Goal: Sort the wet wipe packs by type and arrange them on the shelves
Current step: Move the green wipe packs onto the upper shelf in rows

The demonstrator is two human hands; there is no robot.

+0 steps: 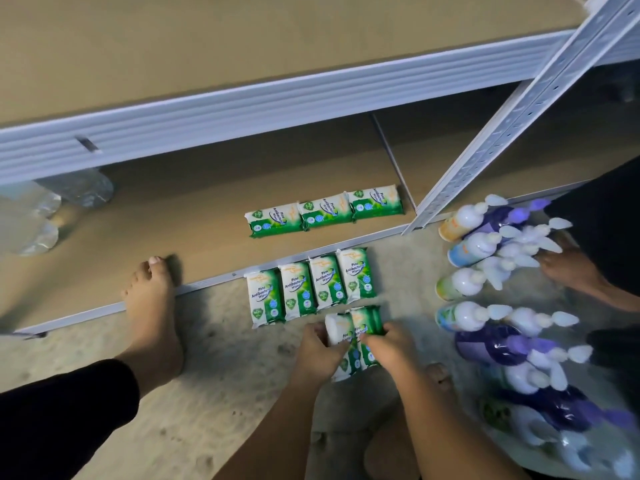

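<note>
Left hand (320, 348) and right hand (389, 344) both curl around a bunch of green wipe packs (349, 332) low over the floor (225, 358). Just beyond the hands, four more packs (308, 289) lie side by side against the shelf edge. Farther on, three packs (323, 213) sit in a row on the bottom shelf (173, 216). Spray bottles (485, 244) cluster to the right of the hands, and a bare foot (152, 306) rests to their left.

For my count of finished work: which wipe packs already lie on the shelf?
The row of three packs on the bottom shelf; every other pack is over the floor.
</note>
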